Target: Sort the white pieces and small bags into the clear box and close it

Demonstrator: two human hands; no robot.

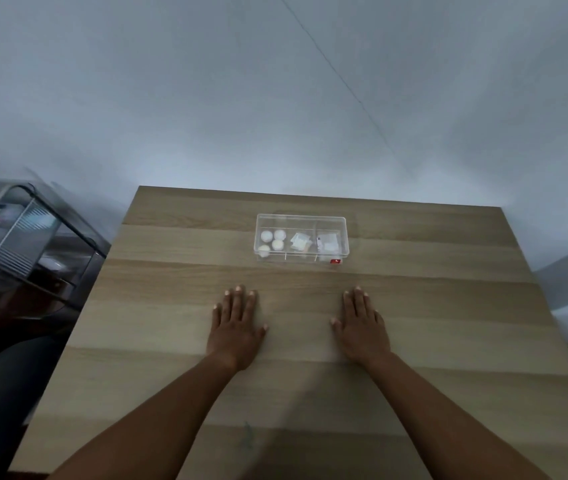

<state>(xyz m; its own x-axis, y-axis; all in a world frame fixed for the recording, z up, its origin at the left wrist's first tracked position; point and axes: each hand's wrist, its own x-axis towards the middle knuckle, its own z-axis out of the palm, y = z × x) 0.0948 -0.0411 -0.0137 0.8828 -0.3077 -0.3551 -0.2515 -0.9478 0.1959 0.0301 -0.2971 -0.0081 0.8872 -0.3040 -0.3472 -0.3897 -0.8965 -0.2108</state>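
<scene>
Box orientation: the clear box (301, 239) lies with its long axis running left to right, parallel to the far edge of the table; its long near wall faces the person.
Box look: clear plastic, rectangular with rounded corners, split by thin dividers into three compartments side by side; a small red label (335, 261) sits at the near right corner. Whether a lid is on it cannot be told.
Box place: on the wooden table (171, 341), toward the far edge, roughly centred, well apart from both hands.
Left compartment: four round white pieces (272, 240), close together.
Middle compartment: a small bag (299, 242) with pale contents, lying at a slant.
Right compartment: another small bag (328, 242), clear and crinkled, with a dark mark at its left edge.
Left hand (235, 327): palm down, flat on the table, fingers spread and extended, gripping nothing.
Right hand (362, 327): likewise flat on the table, fingers extended toward the box, gripping nothing.
Hands to each other: apart, with bare tabletop between them.
Beside the table: a metal rack (15, 233) at the left, blurred.
</scene>
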